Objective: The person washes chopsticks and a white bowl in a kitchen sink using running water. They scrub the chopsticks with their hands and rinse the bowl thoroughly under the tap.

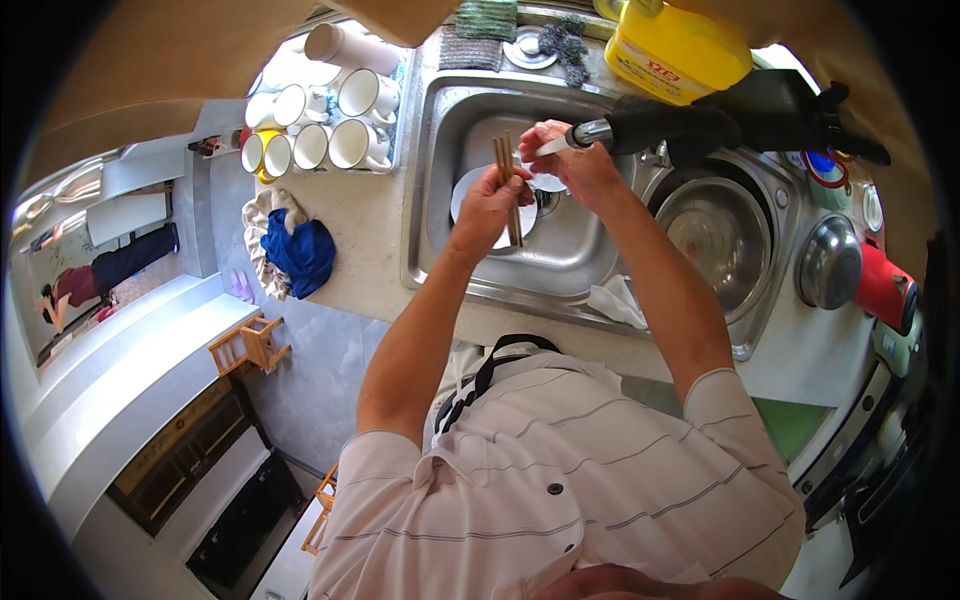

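Observation:
Several brown chopsticks are gripped in my left hand above the left basin of a stainless steel sink. My right hand is just to their right, beside the pale end of the faucet spout, its fingers partly curled; whether it holds anything is hard to tell. Clear water shows below the spout between my hands. A white plate lies in the basin under my left hand, partly hidden by it.
Several enamel mugs stand at the left, near a blue cloth. A metal bowl sits in the right basin. A yellow detergent jug and scouring pads are behind the sink. A white cloth or bag lies on the front rim. A person is far left.

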Tool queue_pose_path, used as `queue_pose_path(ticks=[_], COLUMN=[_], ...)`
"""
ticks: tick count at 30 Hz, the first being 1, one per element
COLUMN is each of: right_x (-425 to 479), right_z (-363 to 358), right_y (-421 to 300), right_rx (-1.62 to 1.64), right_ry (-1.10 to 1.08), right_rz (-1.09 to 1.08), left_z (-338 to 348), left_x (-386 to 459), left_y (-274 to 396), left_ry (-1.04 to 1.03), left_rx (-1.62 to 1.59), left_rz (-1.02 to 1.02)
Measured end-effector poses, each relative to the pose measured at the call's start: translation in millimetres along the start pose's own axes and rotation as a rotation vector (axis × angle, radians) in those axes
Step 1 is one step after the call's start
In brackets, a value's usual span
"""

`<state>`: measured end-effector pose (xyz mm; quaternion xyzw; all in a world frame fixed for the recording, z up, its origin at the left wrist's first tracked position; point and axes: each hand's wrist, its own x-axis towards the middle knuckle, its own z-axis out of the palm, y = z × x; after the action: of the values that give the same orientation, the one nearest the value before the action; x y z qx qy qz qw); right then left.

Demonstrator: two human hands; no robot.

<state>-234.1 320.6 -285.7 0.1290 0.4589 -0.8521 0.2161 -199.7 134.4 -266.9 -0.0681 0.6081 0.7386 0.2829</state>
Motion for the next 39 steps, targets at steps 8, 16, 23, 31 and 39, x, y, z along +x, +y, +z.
queue_pose_path(ticks=[8,16,23,31,39], right_x=[11,17,11,16,12], right_z=[10,4,5,0,3], right_y=[-16,-22,-38,-38,-44], right_rx=[-0.075,-0.180,-0.242,-0.297,-0.282], right_ry=[-0.053,-0.167,-0.170,-0.210,-0.218], right_rz=[0.156,0.137,0.160,0.164,0.121], left_z=[-10,-10,-17,-11,-15], left_x=[-17,-25,-26,-26,-25], left_y=[18,21,21,25,21], left_ry=[0.079,0.083,0.092,0.063,0.038], left_rx=[0.023,0.070,0.109,0.097,0.122], left_rz=[0.087,0.128,0.145,0.137,0.152])
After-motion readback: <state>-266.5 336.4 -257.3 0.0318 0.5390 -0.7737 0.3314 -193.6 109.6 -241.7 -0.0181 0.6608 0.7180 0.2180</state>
